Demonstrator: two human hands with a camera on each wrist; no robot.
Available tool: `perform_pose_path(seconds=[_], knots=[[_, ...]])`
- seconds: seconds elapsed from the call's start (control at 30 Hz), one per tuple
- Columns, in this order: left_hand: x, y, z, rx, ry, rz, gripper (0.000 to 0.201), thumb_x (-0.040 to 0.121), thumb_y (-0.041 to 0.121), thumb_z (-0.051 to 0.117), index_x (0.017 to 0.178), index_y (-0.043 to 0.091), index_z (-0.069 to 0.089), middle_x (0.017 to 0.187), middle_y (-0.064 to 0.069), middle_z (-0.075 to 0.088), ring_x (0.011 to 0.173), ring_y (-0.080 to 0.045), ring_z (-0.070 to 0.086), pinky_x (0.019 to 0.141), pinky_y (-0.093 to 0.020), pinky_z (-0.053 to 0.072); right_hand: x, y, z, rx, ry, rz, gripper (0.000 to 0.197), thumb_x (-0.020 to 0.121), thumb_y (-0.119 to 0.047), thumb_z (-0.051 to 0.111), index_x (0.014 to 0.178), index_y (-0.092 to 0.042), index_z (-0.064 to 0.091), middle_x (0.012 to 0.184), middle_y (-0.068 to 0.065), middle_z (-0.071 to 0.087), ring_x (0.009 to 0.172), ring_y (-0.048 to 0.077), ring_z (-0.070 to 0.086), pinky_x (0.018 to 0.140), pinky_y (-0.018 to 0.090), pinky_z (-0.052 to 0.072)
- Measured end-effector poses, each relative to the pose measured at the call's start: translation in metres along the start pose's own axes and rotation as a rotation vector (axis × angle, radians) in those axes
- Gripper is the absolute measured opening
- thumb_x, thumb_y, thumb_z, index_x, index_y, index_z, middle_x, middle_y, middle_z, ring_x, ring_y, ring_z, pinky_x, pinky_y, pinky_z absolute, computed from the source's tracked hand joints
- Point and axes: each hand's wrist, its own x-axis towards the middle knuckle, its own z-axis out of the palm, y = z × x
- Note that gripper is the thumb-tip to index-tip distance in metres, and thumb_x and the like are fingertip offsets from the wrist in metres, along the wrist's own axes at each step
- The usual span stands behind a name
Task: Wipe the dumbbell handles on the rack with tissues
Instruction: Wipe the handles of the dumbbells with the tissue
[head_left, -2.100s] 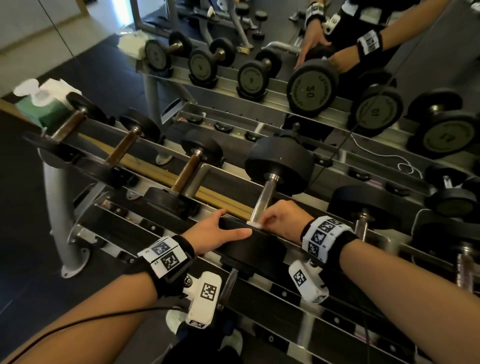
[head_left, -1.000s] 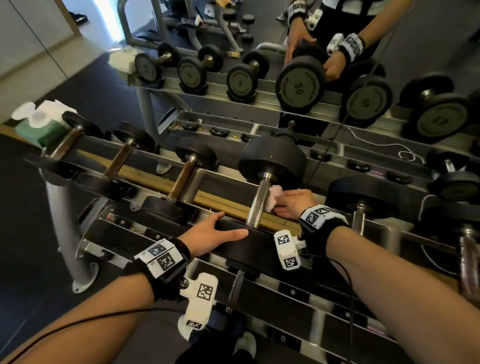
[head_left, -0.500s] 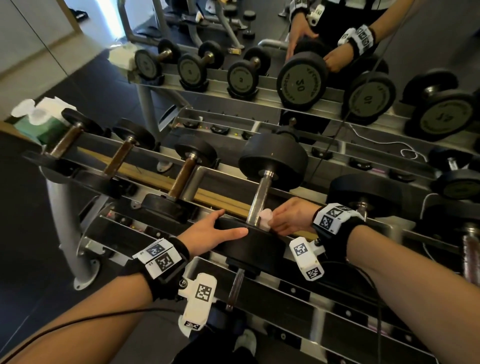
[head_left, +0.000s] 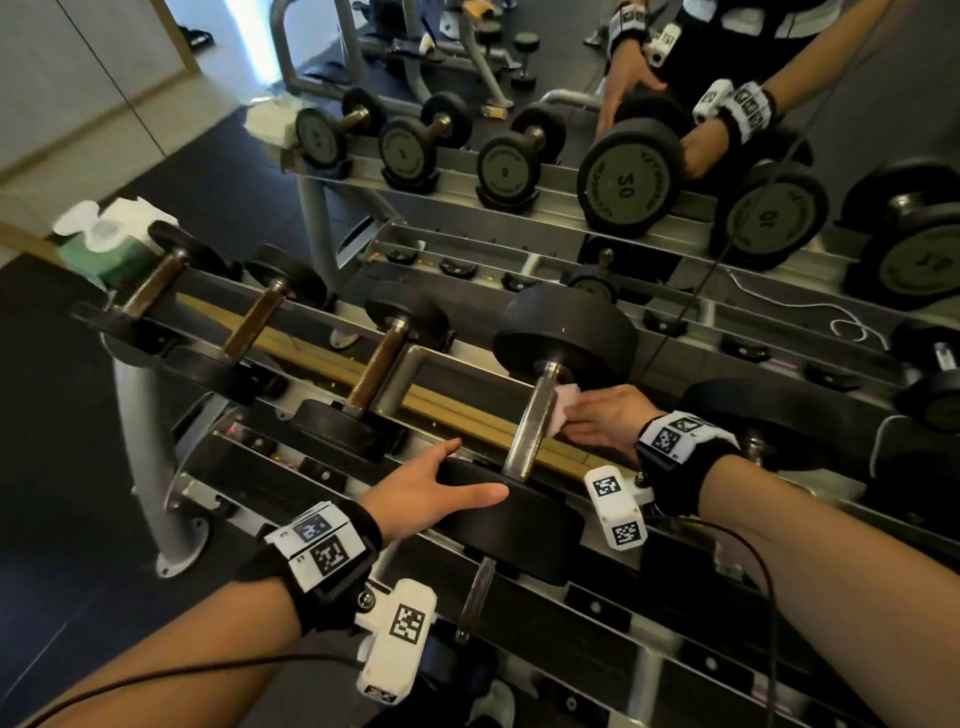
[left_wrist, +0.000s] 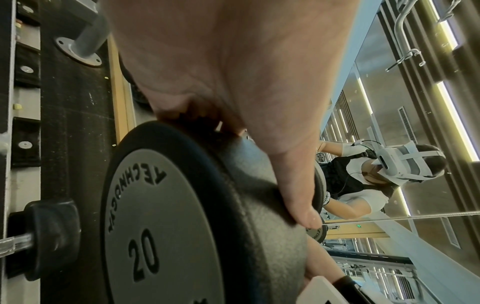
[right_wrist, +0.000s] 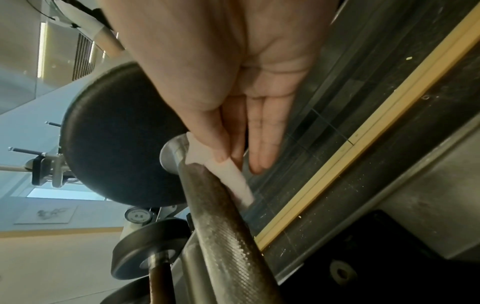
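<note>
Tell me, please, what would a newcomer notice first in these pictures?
First, the 20 dumbbell at the middle of the rack: the right hand presses a folded tissue against the far end of its knurled handle. The left hand rests on its near weight head.

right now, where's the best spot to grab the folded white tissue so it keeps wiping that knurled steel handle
Pinch the folded white tissue at its free edge, coming from the right side of the knurled steel handle, as the right hand does. The handle slopes up to the far black weight, so its right flank is open, while the left hand rests on the near weight.
</note>
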Motion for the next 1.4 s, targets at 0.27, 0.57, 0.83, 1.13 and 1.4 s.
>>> perform_pose_path(seconds=[0.27, 0.57, 0.83, 1.13, 1.4], knots=[[0.000, 0.003, -0.002, 0.001, -0.014, -0.008, 0.136, 0.038, 0.078, 0.079, 0.153, 0.032, 0.024, 0.141, 0.000, 0.051, 0.120, -0.014, 0.056, 0.106, -0.036, 0.046, -0.017, 0.019, -0.001, -0.355, -0.256, 0.125, 0.024, 0.086, -0.002, 0.070, 0.109, 0.004, 0.068, 0.099, 0.020, 0.073, 0.086, 0.024, 0.071, 0.081, 0.034, 0.058], [-0.003, 0.005, -0.001, 0.021, -0.011, -0.022, 0.134, 0.040, 0.078, 0.076, 0.154, 0.033, 0.022, 0.144, 0.000, 0.049, 0.122, -0.014, 0.054, 0.107, -0.035, 0.045, -0.010, -0.001, -0.009, -0.159, -0.005, -0.004, 0.029, 0.091, 0.000, 0.064, 0.119, 0.006, 0.060, 0.097, 0.023, 0.068, 0.084, 0.033, 0.069, 0.074, 0.035, 0.060], [-0.002, 0.003, -0.001, 0.042, -0.005, -0.027, 0.139, 0.034, 0.085, 0.073, 0.153, 0.036, 0.022, 0.147, -0.001, 0.046, 0.128, -0.018, 0.050, 0.110, -0.040, 0.042, -0.009, 0.017, 0.001, -0.189, -0.097, 0.011, 0.014, 0.088, 0.000, 0.068, 0.102, 0.001, 0.067, 0.077, 0.011, 0.073, 0.067, 0.015, 0.072, 0.065, 0.025, 0.060], [0.000, 0.002, -0.001, 0.016, -0.010, -0.016, 0.126, 0.047, 0.074, 0.077, 0.153, 0.036, 0.021, 0.142, 0.001, 0.050, 0.116, -0.012, 0.055, 0.102, -0.030, 0.046, -0.027, 0.018, -0.010, -0.545, -0.239, -0.035, 0.011, 0.088, -0.011, 0.071, 0.086, -0.021, 0.075, 0.085, 0.001, 0.076, 0.080, 0.011, 0.072, 0.067, 0.022, 0.055], [-0.002, 0.002, -0.001, 0.014, -0.010, -0.020, 0.139, 0.034, 0.085, 0.075, 0.153, 0.037, 0.021, 0.144, 0.001, 0.049, 0.121, -0.014, 0.054, 0.107, -0.038, 0.044, -0.002, 0.012, -0.002, -0.379, 0.068, -0.192, 0.017, 0.088, -0.011, 0.070, 0.074, -0.021, 0.073, 0.099, 0.026, 0.072, 0.100, 0.034, 0.070, 0.090, 0.046, 0.057]])
